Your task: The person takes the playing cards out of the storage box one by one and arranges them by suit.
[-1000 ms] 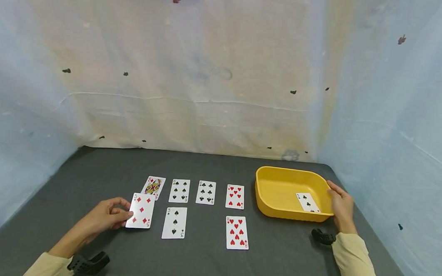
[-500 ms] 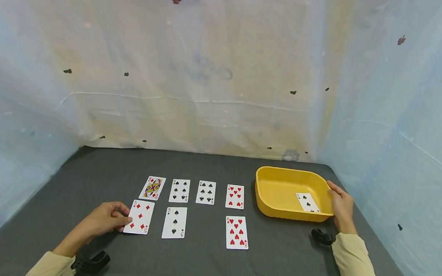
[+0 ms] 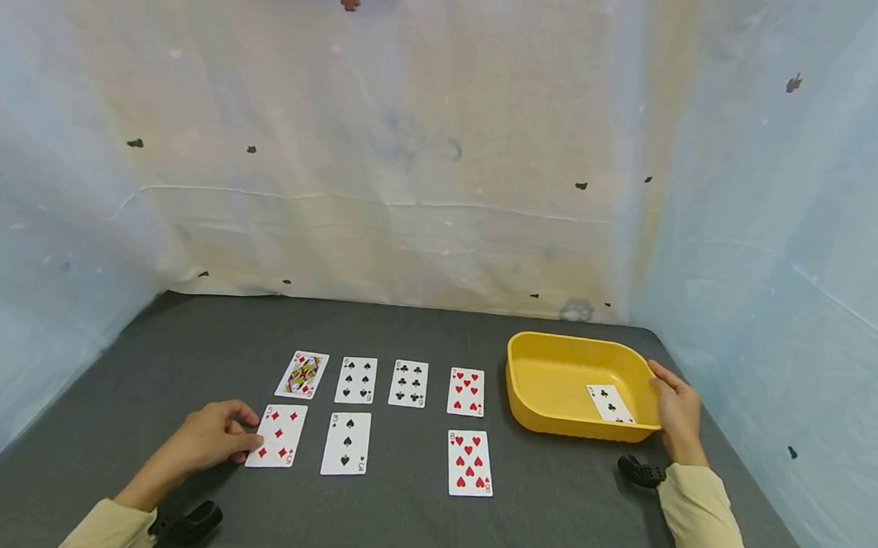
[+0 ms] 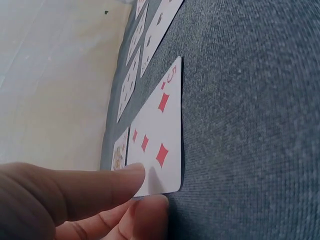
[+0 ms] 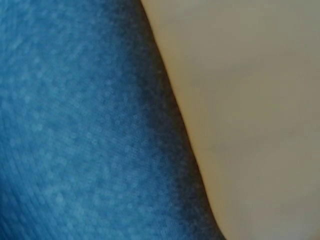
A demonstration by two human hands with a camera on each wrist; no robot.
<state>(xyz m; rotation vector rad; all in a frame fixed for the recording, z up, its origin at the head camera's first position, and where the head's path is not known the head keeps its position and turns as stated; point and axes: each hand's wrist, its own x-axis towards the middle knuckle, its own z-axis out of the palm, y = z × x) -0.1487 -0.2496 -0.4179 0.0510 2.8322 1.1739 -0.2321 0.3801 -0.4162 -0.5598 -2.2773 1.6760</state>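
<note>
My left hand point(image 3: 214, 438) is at the left edge of the five of diamonds point(image 3: 278, 436), which lies face up, low at the dark cloth. In the left wrist view the thumb point(image 4: 125, 182) overlaps the card's face, with fingertips at its edge, so the card is pinched. Just behind it lies a diamond face card point(image 3: 303, 374); the three of spades point(image 3: 346, 443) is to its right. My right hand point(image 3: 678, 409) grips the right rim of a yellow plastic tray point(image 3: 550, 422). The three of clubs point(image 3: 611, 404) rests inside. A blurred pale surface fills much of the right wrist view.
Along the back row are the six of spades point(image 3: 356, 380), six of clubs point(image 3: 408, 383) and seven of hearts point(image 3: 466, 391). The eight of hearts point(image 3: 470, 463) lies in front of the seven. A pale sheet point(image 3: 381, 246) hangs behind the grey cloth-covered table point(image 3: 396, 528).
My left hand has brought the five of diamonds down and toward me, uncovering the lower part of the face card. My right hand and the tray have stayed in place.
</note>
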